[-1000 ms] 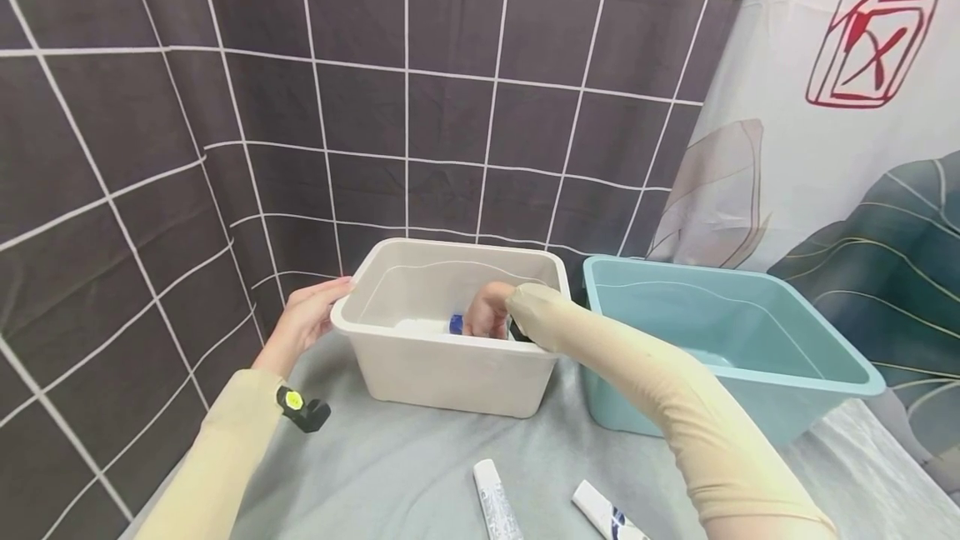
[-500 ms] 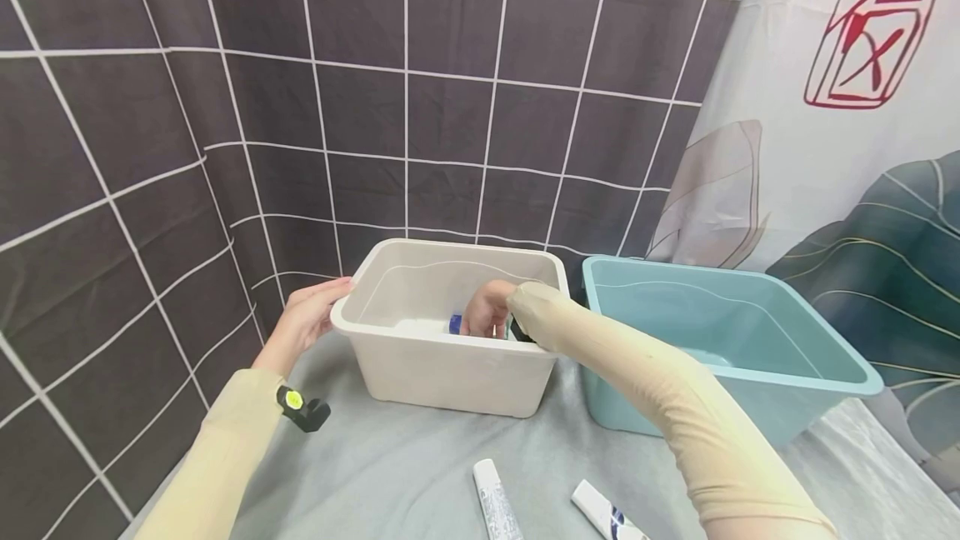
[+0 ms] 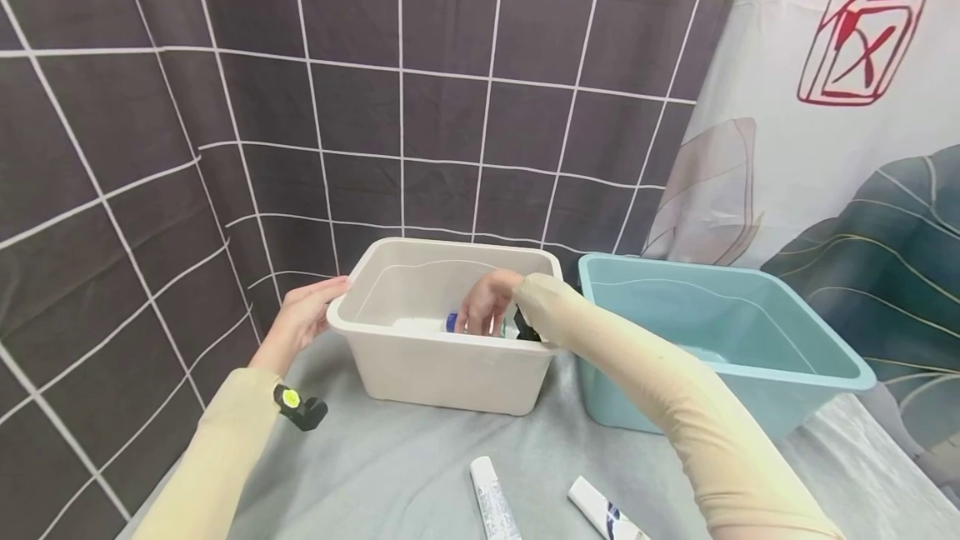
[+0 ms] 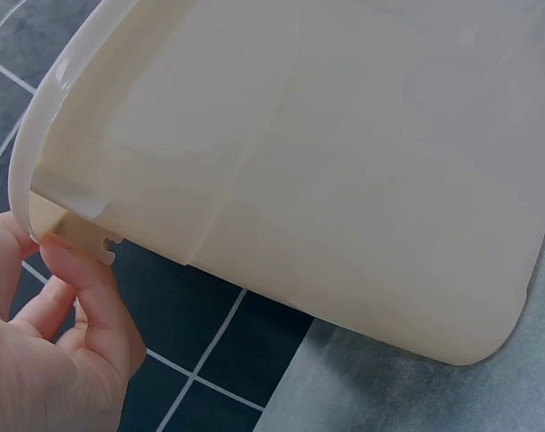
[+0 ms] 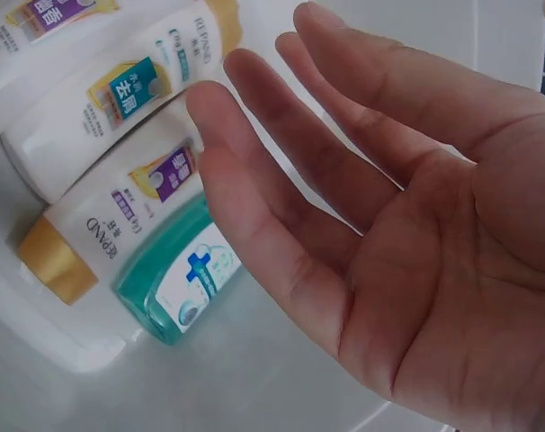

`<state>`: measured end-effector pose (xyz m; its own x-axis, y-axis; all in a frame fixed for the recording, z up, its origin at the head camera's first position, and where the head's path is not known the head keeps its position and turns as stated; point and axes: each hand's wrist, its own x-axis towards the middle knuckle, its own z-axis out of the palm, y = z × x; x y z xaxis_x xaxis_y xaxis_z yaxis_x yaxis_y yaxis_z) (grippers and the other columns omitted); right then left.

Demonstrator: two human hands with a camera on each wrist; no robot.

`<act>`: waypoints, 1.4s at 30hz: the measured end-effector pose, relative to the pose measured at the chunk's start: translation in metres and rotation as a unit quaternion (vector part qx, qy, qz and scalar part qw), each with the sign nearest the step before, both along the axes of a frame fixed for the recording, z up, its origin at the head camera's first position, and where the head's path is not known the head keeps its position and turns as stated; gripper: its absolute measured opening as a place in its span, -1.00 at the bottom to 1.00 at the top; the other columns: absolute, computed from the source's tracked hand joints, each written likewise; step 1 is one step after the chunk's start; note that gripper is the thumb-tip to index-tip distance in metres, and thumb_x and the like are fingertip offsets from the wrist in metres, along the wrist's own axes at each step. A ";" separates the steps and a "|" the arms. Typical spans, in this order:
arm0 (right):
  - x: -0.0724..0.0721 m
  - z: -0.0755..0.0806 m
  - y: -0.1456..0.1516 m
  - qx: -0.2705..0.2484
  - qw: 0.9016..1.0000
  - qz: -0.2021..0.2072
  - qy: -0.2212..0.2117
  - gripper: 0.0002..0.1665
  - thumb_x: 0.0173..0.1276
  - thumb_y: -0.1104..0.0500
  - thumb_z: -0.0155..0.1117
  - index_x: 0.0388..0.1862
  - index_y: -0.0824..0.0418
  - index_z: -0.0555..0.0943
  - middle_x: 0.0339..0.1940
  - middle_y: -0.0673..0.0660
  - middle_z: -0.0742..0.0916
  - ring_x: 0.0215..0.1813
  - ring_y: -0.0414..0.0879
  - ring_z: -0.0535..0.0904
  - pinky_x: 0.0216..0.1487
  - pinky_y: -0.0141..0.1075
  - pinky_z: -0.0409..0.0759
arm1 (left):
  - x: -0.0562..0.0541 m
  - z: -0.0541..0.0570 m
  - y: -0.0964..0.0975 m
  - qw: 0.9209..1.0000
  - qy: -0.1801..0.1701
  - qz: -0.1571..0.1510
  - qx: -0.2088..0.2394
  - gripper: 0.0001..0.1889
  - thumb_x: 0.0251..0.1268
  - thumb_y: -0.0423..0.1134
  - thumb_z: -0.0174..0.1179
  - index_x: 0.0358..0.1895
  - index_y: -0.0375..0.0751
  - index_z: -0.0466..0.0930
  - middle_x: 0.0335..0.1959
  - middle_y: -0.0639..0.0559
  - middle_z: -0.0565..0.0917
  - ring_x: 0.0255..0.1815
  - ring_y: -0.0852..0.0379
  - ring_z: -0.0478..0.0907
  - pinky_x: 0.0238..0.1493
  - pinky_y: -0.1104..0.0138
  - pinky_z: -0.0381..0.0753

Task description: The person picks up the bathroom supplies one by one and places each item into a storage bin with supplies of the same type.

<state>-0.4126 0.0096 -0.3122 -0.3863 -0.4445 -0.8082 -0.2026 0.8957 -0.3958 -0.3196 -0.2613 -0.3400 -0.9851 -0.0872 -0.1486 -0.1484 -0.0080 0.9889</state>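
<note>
My left hand grips the left rim of a beige plastic bin. In the left wrist view, the thumb and curled fingers hold the bin's edge. My right hand reaches down inside the bin. In the right wrist view its fingers are relaxed and hold nothing, just beside a green bottle and a white bottle with a gold cap. Another white bottle lies alongside, with part of one more beyond it. A blue cap shows by the right fingers in the head view; the bin's front wall hides the rest.
A teal bin stands right of the beige one. Two white tubes, a speckled tube and a blue-marked tube, lie on the grey cloth in front. A dark grid curtain hangs behind.
The right hand rises slightly inside the beige bin, and a bit of green shows under its fingers. The left hand keeps its grip on the rim. The head view shifts slightly.
</note>
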 end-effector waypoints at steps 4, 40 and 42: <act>0.001 0.007 0.005 -0.015 1.000 -0.009 0.010 -0.60 0.37 0.39 0.09 0.17 0.22 0.51 -0.35 0.00 0.68 -0.27 -0.19 0.59 -0.23 -0.44 0.61 | 0.000 0.000 0.000 1.000 0.000 0.000 -0.004 -0.34 0.33 -0.15 0.20 0.42 -0.30 0.22 -0.44 0.39 0.60 -0.36 0.46 0.61 -0.23 0.56 0.62; 0.023 0.055 0.037 -0.082 0.990 -0.055 0.097 -0.54 0.35 0.25 0.23 0.21 0.30 0.46 -0.32 -0.03 0.68 -0.14 -0.14 0.62 -0.01 -0.34 0.62 | 0.004 0.004 0.002 1.000 0.000 -0.010 -0.006 -0.34 0.36 -0.15 0.17 0.44 -0.30 0.18 -0.48 0.44 0.60 -0.37 0.49 0.60 -0.25 0.57 0.62; 0.026 0.057 0.040 -0.085 0.989 -0.052 0.107 -0.54 0.35 0.25 0.23 0.21 0.30 0.46 -0.30 -0.02 0.67 -0.08 -0.09 0.63 0.01 -0.33 0.62 | 0.004 0.005 0.001 1.000 0.001 -0.014 -0.010 -0.34 0.37 -0.16 0.16 0.45 -0.30 0.17 -0.48 0.44 0.60 -0.37 0.49 0.59 -0.26 0.57 0.61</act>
<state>-0.3865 0.0499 -0.2548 -0.5910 -0.5151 -0.6208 -0.2073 0.8407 -0.5002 -0.3154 -0.2603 -0.3353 -0.9875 -0.0630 -0.1448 -0.1460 0.0157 0.9892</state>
